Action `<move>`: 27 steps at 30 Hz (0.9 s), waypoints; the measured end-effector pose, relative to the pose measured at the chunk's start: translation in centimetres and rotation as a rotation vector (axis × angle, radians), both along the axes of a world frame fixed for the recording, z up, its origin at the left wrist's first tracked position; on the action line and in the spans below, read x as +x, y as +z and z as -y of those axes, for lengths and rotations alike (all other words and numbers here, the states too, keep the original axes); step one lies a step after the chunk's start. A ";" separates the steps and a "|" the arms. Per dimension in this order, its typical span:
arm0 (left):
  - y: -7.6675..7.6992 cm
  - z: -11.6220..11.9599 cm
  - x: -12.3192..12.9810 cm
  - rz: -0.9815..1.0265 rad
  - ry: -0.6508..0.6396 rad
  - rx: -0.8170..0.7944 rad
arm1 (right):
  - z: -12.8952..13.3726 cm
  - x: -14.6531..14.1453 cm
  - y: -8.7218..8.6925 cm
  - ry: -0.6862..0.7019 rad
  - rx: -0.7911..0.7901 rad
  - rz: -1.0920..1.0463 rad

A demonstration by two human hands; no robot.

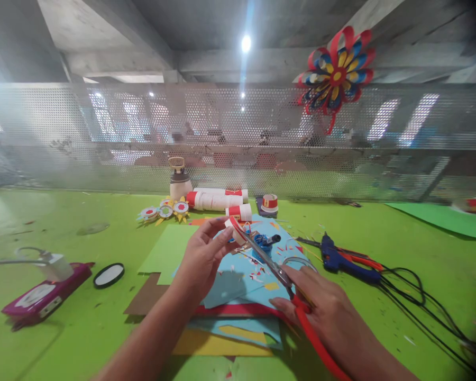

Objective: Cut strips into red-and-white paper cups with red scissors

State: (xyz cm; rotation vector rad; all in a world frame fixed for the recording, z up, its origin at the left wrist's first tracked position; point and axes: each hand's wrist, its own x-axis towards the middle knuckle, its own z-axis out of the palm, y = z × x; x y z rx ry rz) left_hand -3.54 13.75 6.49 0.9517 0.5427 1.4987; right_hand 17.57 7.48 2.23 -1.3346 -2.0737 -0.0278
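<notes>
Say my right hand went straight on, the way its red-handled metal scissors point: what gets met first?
Most likely the small red-and-white paper cup piece in your left hand; the tips of the scissors overlap it in this view, though exact depth is unclear.

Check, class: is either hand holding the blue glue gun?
No, the blue glue gun lies on the green table, while the right hand holds the scissors.

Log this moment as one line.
left hand: holds cup | right hand: holds scissors, blades at cup | glue gun: lying right
</notes>
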 end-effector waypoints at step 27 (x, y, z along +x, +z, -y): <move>0.1 0.5 0.5 0.000 -0.008 -0.038 | 0.2 -0.4 0.5 -0.018 0.080 0.067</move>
